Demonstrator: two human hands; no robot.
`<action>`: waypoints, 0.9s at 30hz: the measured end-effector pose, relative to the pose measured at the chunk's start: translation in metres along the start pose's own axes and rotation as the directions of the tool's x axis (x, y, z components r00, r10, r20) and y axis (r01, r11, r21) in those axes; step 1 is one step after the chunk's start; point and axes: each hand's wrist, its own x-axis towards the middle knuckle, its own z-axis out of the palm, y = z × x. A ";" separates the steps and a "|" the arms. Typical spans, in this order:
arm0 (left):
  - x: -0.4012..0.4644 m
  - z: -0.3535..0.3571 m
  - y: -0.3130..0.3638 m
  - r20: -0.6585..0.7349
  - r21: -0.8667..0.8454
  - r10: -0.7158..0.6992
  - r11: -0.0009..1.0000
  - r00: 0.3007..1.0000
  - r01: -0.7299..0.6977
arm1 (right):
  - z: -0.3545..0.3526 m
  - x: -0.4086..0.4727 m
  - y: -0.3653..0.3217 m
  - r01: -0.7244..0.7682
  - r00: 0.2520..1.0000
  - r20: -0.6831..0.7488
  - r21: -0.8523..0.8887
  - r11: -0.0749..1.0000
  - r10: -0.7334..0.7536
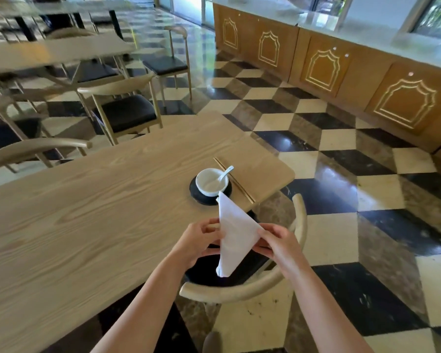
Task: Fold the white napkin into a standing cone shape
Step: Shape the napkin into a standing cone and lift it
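The white napkin (233, 233) is folded into a narrow triangle and held in the air over the table's near right edge. One point rises toward the bowl and another hangs down over the chair seat. My left hand (197, 239) pinches its left edge, thumb in front. My right hand (278, 242) pinches its right corner. Both forearms reach in from below.
A wooden table (99, 200) carries a white bowl (210, 182) with a spoon (225, 173) on a dark saucer (196, 193), chopsticks (236, 183) beside it. A wooden chair (255, 289) with a black seat stands under my hands. More chairs are at the left, cabinets at the right.
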 end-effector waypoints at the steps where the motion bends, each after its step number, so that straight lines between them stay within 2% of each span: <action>1: 0.012 0.005 0.004 0.010 -0.002 -0.002 1.000 1.000 0.002 | -0.006 0.011 -0.006 -0.003 1.000 -0.004 -0.010 1.000 0.003; 6: 0.068 0.036 0.023 0.032 -0.048 -0.003 0.999 0.999 0.004 | -0.038 0.069 -0.032 -0.026 0.999 -0.038 -0.042 0.999 0.024; 11: 0.122 0.067 0.036 -0.018 -0.098 0.004 0.995 1.000 -0.006 | -0.066 0.127 -0.059 -0.044 0.998 -0.037 -0.072 0.996 0.042; 15: 0.173 0.091 0.043 -0.053 -0.191 0.004 0.981 0.999 -0.015 | -0.089 0.190 -0.082 -0.039 0.999 0.023 -0.184 0.982 0.044; 20: 0.230 0.118 0.056 -0.179 -0.238 -0.058 0.971 0.982 0.014 | -0.111 0.272 -0.105 -0.050 0.982 0.159 -0.306 0.951 0.103; 24: 0.265 0.128 0.054 -0.230 -0.287 -0.098 0.958 0.968 0.029 | -0.119 0.327 -0.106 -0.073 0.960 0.226 -0.366 0.928 0.165; 27: 0.293 0.129 0.051 -0.329 -0.256 -0.138 0.965 0.934 0.052 | -0.120 0.367 -0.092 -0.100 0.943 0.251 -0.415 0.904 0.220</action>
